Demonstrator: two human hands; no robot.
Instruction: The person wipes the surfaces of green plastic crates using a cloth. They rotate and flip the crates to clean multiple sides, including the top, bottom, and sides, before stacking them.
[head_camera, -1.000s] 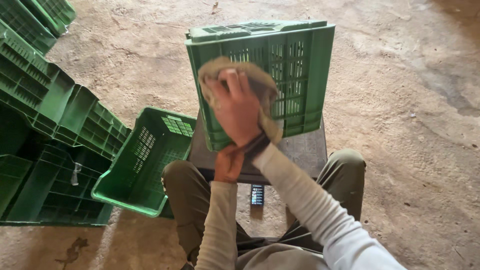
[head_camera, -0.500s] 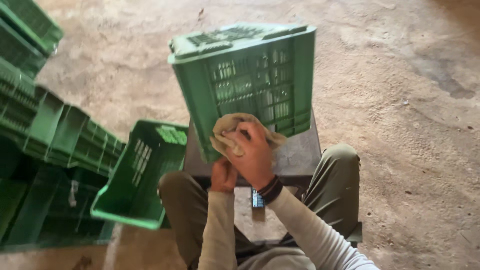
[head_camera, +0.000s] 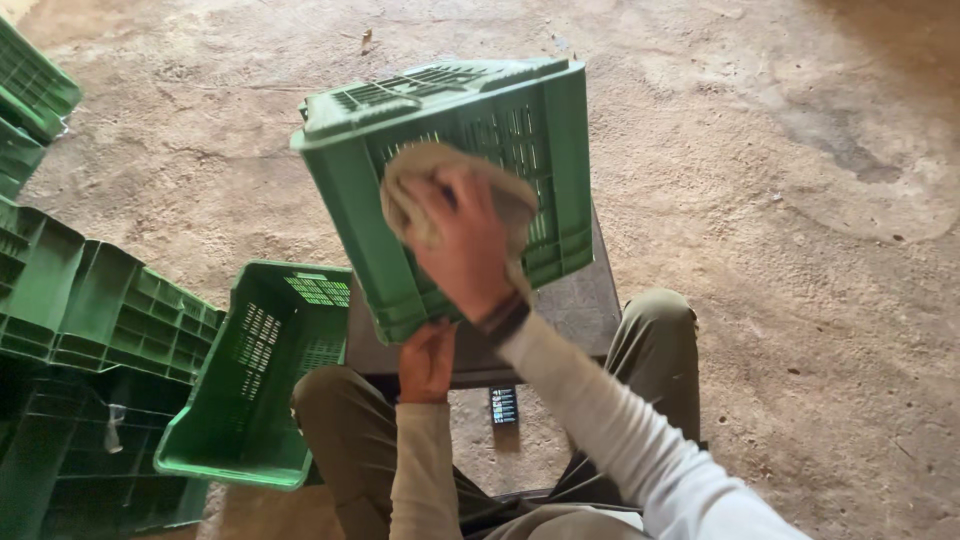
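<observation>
Right hand: the right hand (head_camera: 468, 250) was pressed flat against the side wall of the green crate (head_camera: 470, 180), its fingers closed over a crumpled beige cloth (head_camera: 440, 190).
Left hand: the left hand (head_camera: 428, 360) was held at the lower edge of the crate, fingers curled around it from beneath.
Crate: it was tipped on its side, tilted, and rested on a dark grey stool (head_camera: 570, 310) in front of the knees.
Cloth: it was bunched between the palm and the slotted wall, touching both.
Second crate: an open green crate (head_camera: 250, 380) was leaned against the left knee, just beside the stool.
Stack: more green crates (head_camera: 90, 300) were piled at the left edge.
Phone: a small dark phone (head_camera: 503, 405) was seen lying below the stool, between the legs.
Floor: a dusty concrete floor (head_camera: 780, 200) was seen all around.
</observation>
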